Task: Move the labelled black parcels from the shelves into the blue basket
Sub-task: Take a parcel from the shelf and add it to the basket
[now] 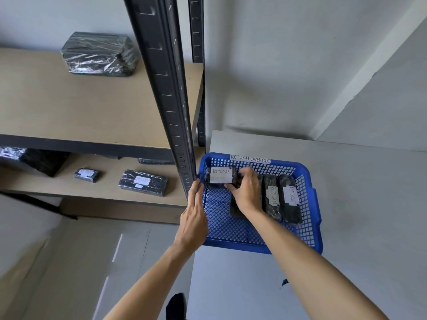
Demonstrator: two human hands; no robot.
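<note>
Head view: my right hand (246, 190) has its grip clamped on a black plastic-wrapped parcel (220, 179) with a white paper label reading RETURN, held inside the upper left corner of the blue basket (242, 229). My left hand (195, 213) lies with straight fingers against the basket's left rim. The basket is rigid plastic lattice, rectangular, tagged RETURN OVERDUE, and sits on a pale grey tabletop (358, 204) at centre right. Two more labelled parcels (282, 197), long and glossy, lie side by side along its right half. At lower left, the lower shelf (69, 188), a matte tan board, carries two labelled parcels (143, 182). A bulkier wrapped bundle (99, 54) rests on the upper shelf.
</note>
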